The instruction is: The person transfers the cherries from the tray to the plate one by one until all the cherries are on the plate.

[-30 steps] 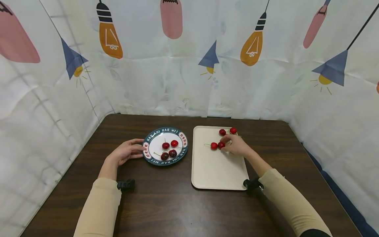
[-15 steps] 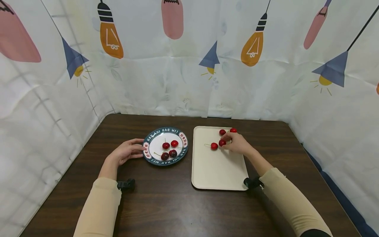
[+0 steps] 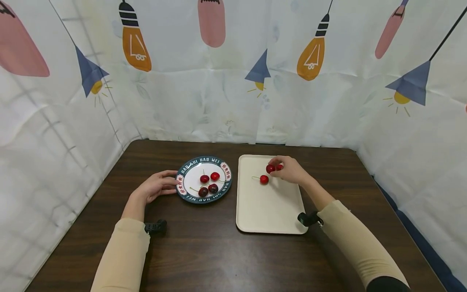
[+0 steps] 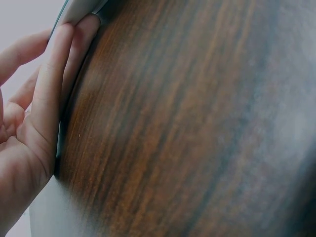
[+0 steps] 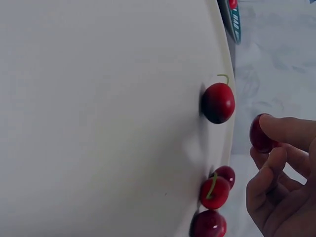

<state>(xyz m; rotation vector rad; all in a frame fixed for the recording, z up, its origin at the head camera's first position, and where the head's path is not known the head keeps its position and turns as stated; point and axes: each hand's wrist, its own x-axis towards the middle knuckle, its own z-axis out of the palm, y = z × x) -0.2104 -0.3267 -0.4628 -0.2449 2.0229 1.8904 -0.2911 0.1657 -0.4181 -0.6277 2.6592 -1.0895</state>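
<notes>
Widest of all, we see a white printed cloth hanging behind and at both sides, patterned with lamps and bulbs. Below it spreads the dark wood-grained tabletop, and from its near side two tan sleeves reach forward. Right of centre we find a cream rectangular tray; left of it, just apart, a round plate with a white middle and a blue lettered rim. At the plate's left edge, our left hand has its fingers extended, tips touching the rim. Our right hand is over the far part of the tray, its thumb and fingers pinching a dark red cherry. A black device sits at each wrist. Smallest are the other cherries: four plate cherries, two far and two near, and, nearer than the pinched one, a lone stemmed cherry on the tray. The right wrist view shows three clustered cherries further right on the tray; from the head, the right hand partly hides that area.
</notes>
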